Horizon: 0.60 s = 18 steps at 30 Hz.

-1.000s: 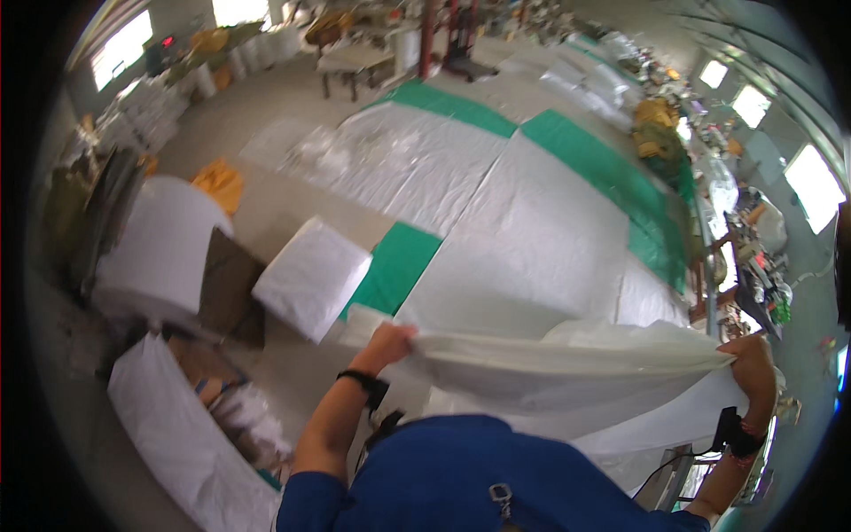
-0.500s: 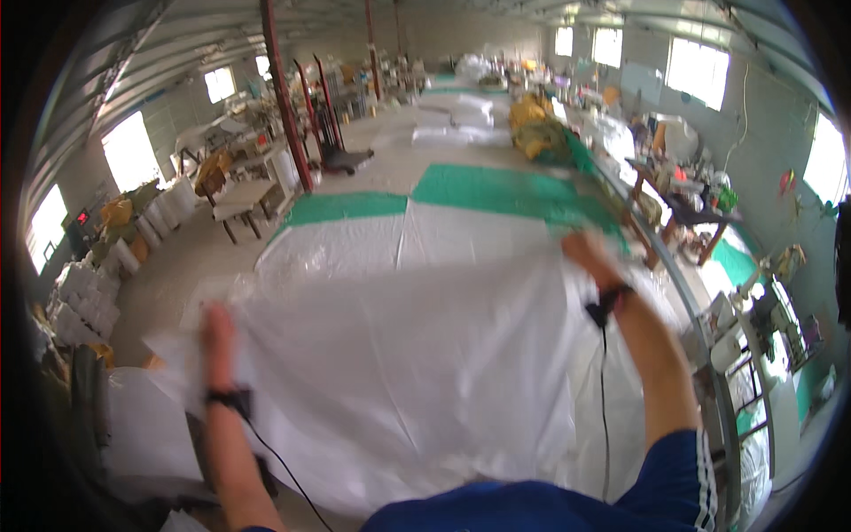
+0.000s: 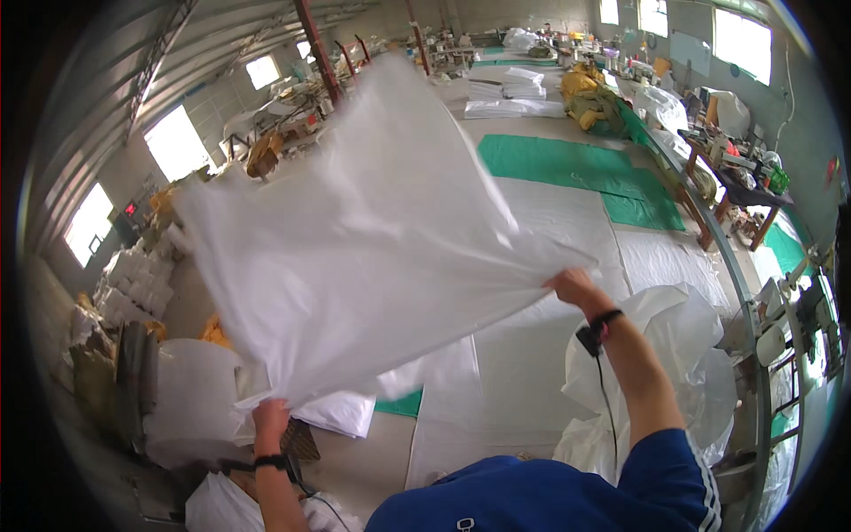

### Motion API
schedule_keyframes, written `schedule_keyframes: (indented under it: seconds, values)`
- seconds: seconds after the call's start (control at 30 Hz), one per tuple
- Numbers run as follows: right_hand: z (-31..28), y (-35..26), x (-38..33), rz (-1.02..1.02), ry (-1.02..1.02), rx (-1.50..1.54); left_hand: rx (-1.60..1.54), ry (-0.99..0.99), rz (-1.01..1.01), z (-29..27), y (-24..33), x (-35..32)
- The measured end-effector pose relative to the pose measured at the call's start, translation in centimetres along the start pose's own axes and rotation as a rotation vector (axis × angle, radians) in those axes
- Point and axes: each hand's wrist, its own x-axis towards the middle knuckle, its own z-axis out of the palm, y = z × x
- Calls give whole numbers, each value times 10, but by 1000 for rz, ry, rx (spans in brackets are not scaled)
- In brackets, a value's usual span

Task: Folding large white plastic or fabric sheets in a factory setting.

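Note:
A large white plastic sheet [image 3: 355, 222], perhaps a bag, billows up in the air in front of me, its far part raised and blurred. My left hand [image 3: 270, 417] is closed on its near left corner, low at the lower left. Further right, my right hand [image 3: 574, 285] grips the right corner, where folds gather toward the fingers. Both wrists wear a black band with a cable. Under the sheet, white sheeting [image 3: 550, 346] is spread on the floor. Beside my left hand lies a folded white stack [image 3: 341, 413].
Crumpled translucent plastic [image 3: 660, 372] lies below my right arm. A metal rail [image 3: 709, 239] runs along the right, beside cluttered tables. Green sheets [image 3: 567, 168] lie farther off, with white stacks [image 3: 514, 93] beyond. On the left stand a white roll [image 3: 191, 399] and white bundles [image 3: 133, 279].
The sheet has swung upward and left, its far part now lifted. My left hand has dropped nearer to me, and my right hand has come lower. The view has shifted.

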Motion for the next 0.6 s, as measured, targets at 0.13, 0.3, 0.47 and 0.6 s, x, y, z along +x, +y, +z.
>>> schedule_keyframes:
  seconds: [0.13,0.3,0.47,0.6]
  values:
    - [47,21,-49,-25,96,70,193,214,44,43,-18,-59]
    - [148,56,-132,-34,100,-30,257,380,189,181,-57,-137]
    - [170,158,-159,317,117,-260,10,563,439,160,26,-139]
    - [-21,60,-50,68,344,-157,-144,486,762,77,123,-74]
